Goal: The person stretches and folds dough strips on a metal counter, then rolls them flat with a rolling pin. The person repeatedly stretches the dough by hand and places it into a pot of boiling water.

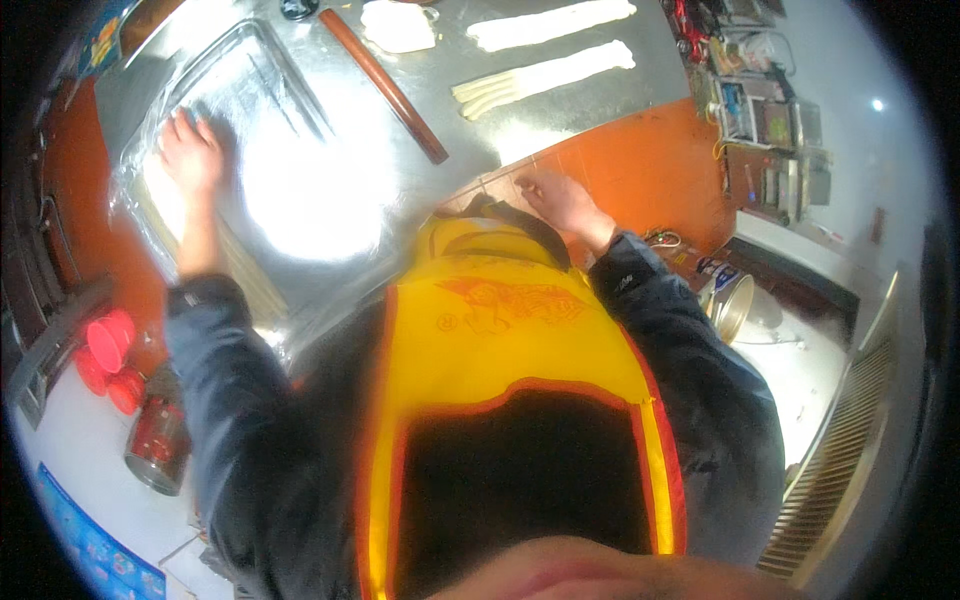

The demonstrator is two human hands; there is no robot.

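Observation:
My left hand (pixel 191 154) lies palm down at the left side of a metal tray (pixel 300 97) with clear plastic film (pixel 124 176) around its edge. Its fingers are slightly apart, over a long pale strip, apparently dough (pixel 247 277). The palm side is hidden. Beyond the front edge of the metal table (pixel 495 142), my right hand (pixel 562 199) hangs before my yellow apron (pixel 510 337). Its fingers are loosely bent and nothing shows in them. A brown wooden rolling pin (pixel 386 86) lies to the right of the tray.
Two pale dough lengths (pixel 551 26) (pixel 547 79) lie at the table's right; the nearer is split into strands at its left end. A white item (pixel 397 26) sits behind. Red containers (pixel 111 341) and a metal can (pixel 157 442) stand at left, an open can (pixel 731 307) at right.

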